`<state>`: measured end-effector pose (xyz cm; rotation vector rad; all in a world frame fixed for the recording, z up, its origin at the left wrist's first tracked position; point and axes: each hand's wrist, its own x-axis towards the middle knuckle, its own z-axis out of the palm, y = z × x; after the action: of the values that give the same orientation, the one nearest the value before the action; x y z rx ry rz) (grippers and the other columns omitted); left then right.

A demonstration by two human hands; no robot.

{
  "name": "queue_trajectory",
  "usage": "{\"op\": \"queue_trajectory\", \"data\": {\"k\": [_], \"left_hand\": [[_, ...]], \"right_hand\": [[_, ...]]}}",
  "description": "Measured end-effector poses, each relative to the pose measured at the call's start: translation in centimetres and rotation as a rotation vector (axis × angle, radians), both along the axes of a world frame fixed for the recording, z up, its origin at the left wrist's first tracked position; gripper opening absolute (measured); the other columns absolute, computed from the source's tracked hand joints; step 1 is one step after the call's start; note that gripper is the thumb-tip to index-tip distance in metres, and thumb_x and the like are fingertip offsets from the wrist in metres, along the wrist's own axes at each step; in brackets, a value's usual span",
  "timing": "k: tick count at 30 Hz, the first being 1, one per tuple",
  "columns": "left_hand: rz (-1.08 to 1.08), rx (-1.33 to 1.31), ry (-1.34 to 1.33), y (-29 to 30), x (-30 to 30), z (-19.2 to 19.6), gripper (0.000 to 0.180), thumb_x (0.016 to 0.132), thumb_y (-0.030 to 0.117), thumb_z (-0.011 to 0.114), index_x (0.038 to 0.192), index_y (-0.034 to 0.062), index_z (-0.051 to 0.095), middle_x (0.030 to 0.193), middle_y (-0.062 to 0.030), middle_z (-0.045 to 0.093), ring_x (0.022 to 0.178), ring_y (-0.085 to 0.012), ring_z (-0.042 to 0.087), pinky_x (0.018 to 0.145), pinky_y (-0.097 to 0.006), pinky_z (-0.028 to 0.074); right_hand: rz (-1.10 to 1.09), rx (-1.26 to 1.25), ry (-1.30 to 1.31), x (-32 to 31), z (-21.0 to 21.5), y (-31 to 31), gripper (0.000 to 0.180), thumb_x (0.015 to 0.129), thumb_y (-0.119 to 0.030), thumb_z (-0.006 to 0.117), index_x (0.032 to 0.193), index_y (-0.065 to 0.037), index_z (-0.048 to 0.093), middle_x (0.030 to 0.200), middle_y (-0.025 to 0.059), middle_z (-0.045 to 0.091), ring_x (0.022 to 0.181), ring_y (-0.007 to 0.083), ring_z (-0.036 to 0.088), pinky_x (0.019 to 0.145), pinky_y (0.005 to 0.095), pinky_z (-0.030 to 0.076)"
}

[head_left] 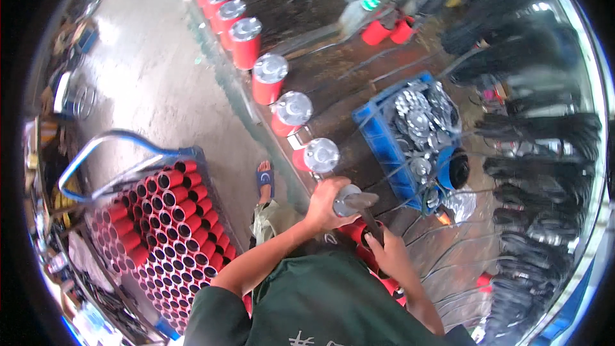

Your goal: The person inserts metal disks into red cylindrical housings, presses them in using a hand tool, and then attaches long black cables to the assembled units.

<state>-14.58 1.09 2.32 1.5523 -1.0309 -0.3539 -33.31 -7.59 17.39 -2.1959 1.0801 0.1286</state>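
Note:
My left hand [325,206] is closed around the top of an upright tube with a grey metal cap [344,204]. The tube's lower part is hidden by the hand and my body. A hammer [372,225] with a dark handle is gripped in my right hand [389,255]. Its blurred head lies over the cap; whether the two touch, I cannot tell. Just ahead stands a red tube with a silver cap [320,155], the nearest in a line of several alike. Open red tubes [354,233] are partly visible beneath my right hand.
A blue crate [382,147] of loose silver caps sits at the right, with a black-and-blue roll [453,168] at its corner. Bundled black cables [541,128] line the far right. At left, a cart with a blue-and-white handle [112,138] carries stacked red tubes [168,218].

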Motion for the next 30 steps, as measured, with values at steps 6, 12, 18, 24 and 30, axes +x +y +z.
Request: {"op": "queue_trajectory", "data": {"k": [6, 12, 18, 24, 30], "left_hand": [[-0.003, 0.117, 0.076, 0.4, 0.6, 0.8, 0.087, 0.063, 0.033, 0.102, 0.133, 0.0045, 0.058, 0.124, -0.0176, 0.069, 0.111, -0.0388, 0.068, 0.096, -0.047, 0.056], [-0.037, 0.198, -0.169, -0.3, 0.5, 3.4, 0.088, 0.064, 0.027, 0.099, 0.138, 0.0060, 0.056, 0.127, -0.0207, 0.066, 0.116, -0.0409, 0.067, 0.095, -0.050, 0.057], [-0.101, 0.388, -0.376, -0.2, 0.8, 8.0, 0.081, 0.069, 0.028, 0.094, 0.138, 0.0066, 0.057, 0.132, -0.0186, 0.063, 0.118, -0.0410, 0.065, 0.098, -0.050, 0.056], [-0.270, 0.661, -0.527, -2.5, 0.5, 12.2, 0.075, 0.071, 0.025, 0.093, 0.134, -0.0012, 0.062, 0.133, -0.0183, 0.064, 0.119, -0.0395, 0.065, 0.099, -0.049, 0.055], [-0.199, 0.756, -0.597, -1.7, 0.8, 10.6, 0.074, 0.073, 0.031, 0.093, 0.134, -0.0005, 0.066, 0.136, -0.0216, 0.068, 0.127, -0.0411, 0.064, 0.105, -0.047, 0.053]], "right_hand": [[0.050, -0.176, 0.123, -3.1, 4.9, -3.6, 0.045, 0.099, -0.047, 0.071, 0.114, -0.005, 0.068, 0.077, 0.0275, 0.070, 0.079, 0.0494, 0.071, 0.070, 0.0567, 0.055], [-0.172, -0.190, 0.235, -15.1, 2.5, -5.1, 0.041, 0.095, -0.047, 0.073, 0.112, -0.009, 0.076, 0.086, 0.0234, 0.075, 0.085, 0.0447, 0.074, 0.077, 0.0553, 0.058], [-0.165, -0.168, 0.387, -18.2, -2.9, -6.9, 0.037, 0.088, -0.041, 0.081, 0.110, -0.011, 0.075, 0.090, 0.0203, 0.075, 0.091, 0.0422, 0.074, 0.080, 0.0557, 0.057], [0.061, -0.422, 0.210, -20.1, -12.0, -9.5, 0.031, 0.086, -0.027, 0.081, 0.111, -0.010, 0.074, 0.096, 0.0133, 0.071, 0.100, 0.0348, 0.069, 0.087, 0.0504, 0.057], [-0.315, -0.706, -0.350, -13.2, -3.8, -12.8, 0.052, 0.081, -0.038, 0.087, 0.117, -0.006, 0.067, 0.114, 0.0124, 0.064, 0.112, 0.0346, 0.060, 0.093, 0.0468, 0.049]]}}
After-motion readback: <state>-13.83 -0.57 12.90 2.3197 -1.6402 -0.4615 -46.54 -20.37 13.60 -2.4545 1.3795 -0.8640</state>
